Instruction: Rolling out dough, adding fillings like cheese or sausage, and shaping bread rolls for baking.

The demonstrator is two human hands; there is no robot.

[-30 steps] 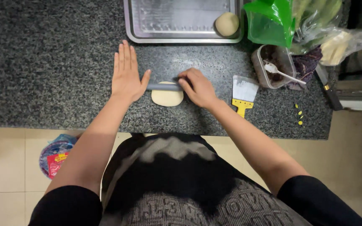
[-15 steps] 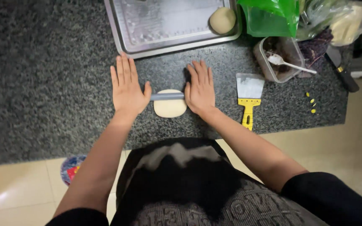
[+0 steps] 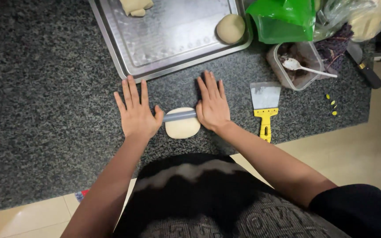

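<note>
Item 1: my left hand [image 3: 135, 112], flat, fingers spread, palm pressing one end of a grey rolling pin [image 3: 179, 116]; nothing gripped.

Item 2: my right hand [image 3: 212, 105], likewise flat and open on the pin's other end.

Item 3: a pale dough disc [image 3: 182, 124], between my hands, under the pin, on the speckled counter [image 3: 45, 88].

Item 4: a yellow-handled scraper [image 3: 265, 105], just right of my right hand.

Item 5: a steel tray [image 3: 173, 39] beyond my fingertips, holding a dough ball [image 3: 230, 27].
</note>
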